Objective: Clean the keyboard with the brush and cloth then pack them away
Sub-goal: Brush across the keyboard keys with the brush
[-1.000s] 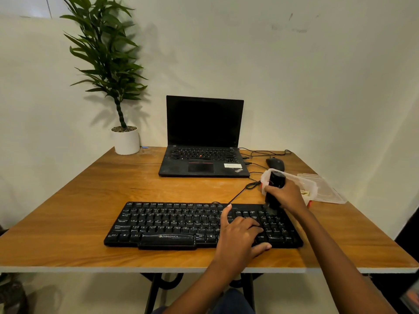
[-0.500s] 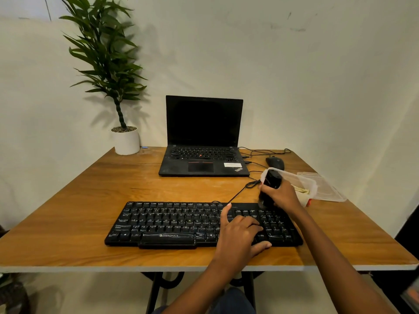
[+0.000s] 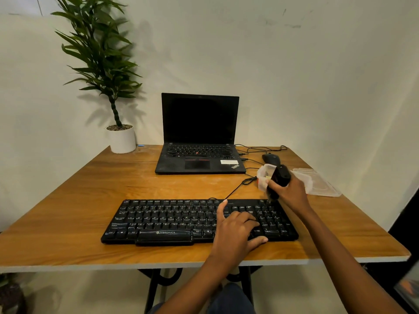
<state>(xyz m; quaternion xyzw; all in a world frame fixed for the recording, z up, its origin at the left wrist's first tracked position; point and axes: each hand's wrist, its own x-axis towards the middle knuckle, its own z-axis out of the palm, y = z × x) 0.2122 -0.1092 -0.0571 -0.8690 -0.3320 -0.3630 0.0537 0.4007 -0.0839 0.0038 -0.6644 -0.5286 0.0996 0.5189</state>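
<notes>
A black keyboard [image 3: 181,220] lies near the front edge of the wooden table [image 3: 90,200]. My left hand [image 3: 235,230] rests on its right half, index finger stretched up over the keys, thumb at the front edge. My right hand [image 3: 289,191] grips a black brush [image 3: 280,179], tilted, with its bristles down at the keyboard's top right corner. Behind that hand stands a clear plastic box [image 3: 263,175] with something pale inside; I cannot tell whether it is the cloth.
An open black laptop [image 3: 199,137] sits at the back centre, with cables and a black mouse [image 3: 271,158] to its right. The box's clear lid [image 3: 322,183] lies at the right edge. A potted plant [image 3: 121,139] stands back left.
My right hand has swept the brush from the keyboard's right-hand keys up to its top right corner, tilting the handle. My left hand has stayed put on the keys.
</notes>
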